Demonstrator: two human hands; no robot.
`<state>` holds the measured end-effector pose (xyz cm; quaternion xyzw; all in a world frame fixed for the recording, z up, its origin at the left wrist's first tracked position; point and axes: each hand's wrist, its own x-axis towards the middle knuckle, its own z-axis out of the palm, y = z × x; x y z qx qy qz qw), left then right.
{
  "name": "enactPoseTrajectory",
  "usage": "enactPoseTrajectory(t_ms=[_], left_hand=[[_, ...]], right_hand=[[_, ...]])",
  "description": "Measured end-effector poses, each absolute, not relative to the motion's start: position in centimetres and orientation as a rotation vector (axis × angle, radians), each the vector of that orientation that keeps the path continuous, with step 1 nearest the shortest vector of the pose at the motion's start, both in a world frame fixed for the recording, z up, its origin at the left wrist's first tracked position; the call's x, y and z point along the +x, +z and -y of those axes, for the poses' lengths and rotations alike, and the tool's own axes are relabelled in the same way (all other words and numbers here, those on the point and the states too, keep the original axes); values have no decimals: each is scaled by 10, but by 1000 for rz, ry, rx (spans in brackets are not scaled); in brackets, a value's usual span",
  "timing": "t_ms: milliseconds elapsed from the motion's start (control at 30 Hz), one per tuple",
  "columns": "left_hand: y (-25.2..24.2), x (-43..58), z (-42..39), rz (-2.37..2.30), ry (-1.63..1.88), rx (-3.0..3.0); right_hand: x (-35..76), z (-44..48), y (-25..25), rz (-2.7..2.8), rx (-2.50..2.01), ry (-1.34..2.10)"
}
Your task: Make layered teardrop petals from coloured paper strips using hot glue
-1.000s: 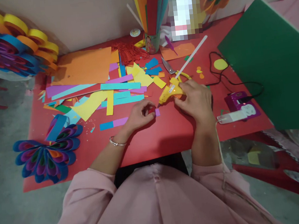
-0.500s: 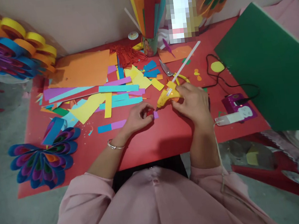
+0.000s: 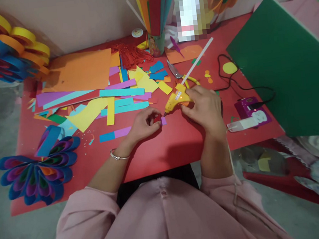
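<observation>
My right hand (image 3: 205,109) is wrapped around the grip of a yellow glue gun (image 3: 176,99), with a long white glue stick (image 3: 197,61) sticking out of its back. The gun's nozzle touches or hovers just over the end of a blue and purple paper strip (image 3: 122,132) lying on the red table; which of the two, I cannot tell. Over that strip lies my left hand (image 3: 144,127), thumb and fingers curled and pressing near the strip's right end. The hand hides the middle of the strip.
Scissors (image 3: 175,70) and coloured paper pieces (image 3: 123,102) lie beyond my hands. A quilled paper fan (image 3: 39,170) sits at left. A green board (image 3: 286,75) leans over the right side, near a purple power socket (image 3: 251,111) with a black cord.
The camera view has shifted slightly, so the table's things appear a little lower-left or higher. Both hands, the glue gun and the strip keep nearly the same positions relative to each other.
</observation>
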<state>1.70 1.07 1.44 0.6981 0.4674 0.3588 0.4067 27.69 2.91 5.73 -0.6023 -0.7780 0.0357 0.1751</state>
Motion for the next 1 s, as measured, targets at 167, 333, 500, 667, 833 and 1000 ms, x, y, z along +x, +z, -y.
enactPoseTrajectory(t_ms=[167, 333, 500, 667, 833, 1000], left_hand=[[15, 17, -11, -1166, 908, 1772], [16, 18, -10, -1183, 895, 1787], [14, 18, -10, -1183, 896, 1808], [14, 18, -9, -1182, 894, 1851], [14, 17, -9, -1190, 868, 1838], [12, 16, -10, -1166, 878, 1814]], right_hand=[[278, -29, 58, 2245, -1680, 116], [281, -28, 57, 2267, -1636, 112], [281, -28, 58, 2284, -1626, 148], [281, -27, 60, 2288, -1619, 172], [281, -27, 59, 2280, -1607, 177], [281, -27, 58, 2272, -1608, 169]])
